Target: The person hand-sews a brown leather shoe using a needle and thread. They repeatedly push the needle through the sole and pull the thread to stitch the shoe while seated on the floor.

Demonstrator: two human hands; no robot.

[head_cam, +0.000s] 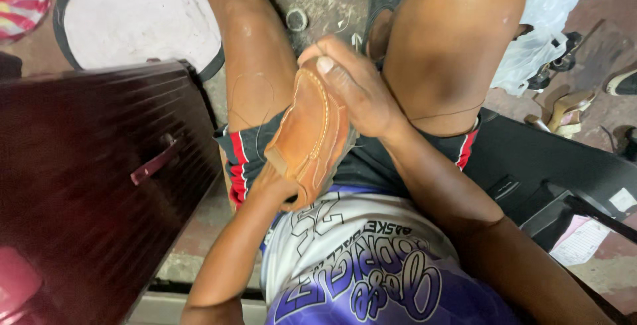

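The right hand (358,93) grips the tan shoe's (310,132) toe while the left hand (275,189) clasps its heel, above the lap.

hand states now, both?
Left hand: closed on the heel end of the tan shoe.
Right hand: closed on the shoe's toe end, thumb on top.

A shoe-repair workshop: loose shoes (561,109) lie on the stained concrete floor (325,0) beside a dark wooden bench (99,166).

A dark wooden bench (86,166) (left), heeled sandals (564,109) and a plastic bag (537,40) opposite.
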